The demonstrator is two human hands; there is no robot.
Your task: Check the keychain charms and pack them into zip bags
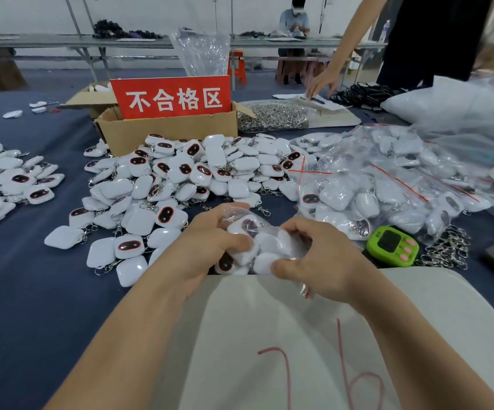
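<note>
A clear zip bag [265,247] stuffed with several white keychain charms is held between both hands above the table's near edge. My left hand [210,247] grips its left side with curled fingers. My right hand [317,258] pinches its right side and lower corner. A big loose heap of white charms [180,179] with dark oval faces and metal clips lies just beyond. Filled zip bags [388,184] with red seal lines are piled to the right.
A cardboard box [166,131] with a red sign stands behind the heap. More charms [6,179] lie at the left. A green timer [392,245] and metal clasps [447,250] sit right. A tray of metal rings [272,116] and another person's hand [322,82] are at the back.
</note>
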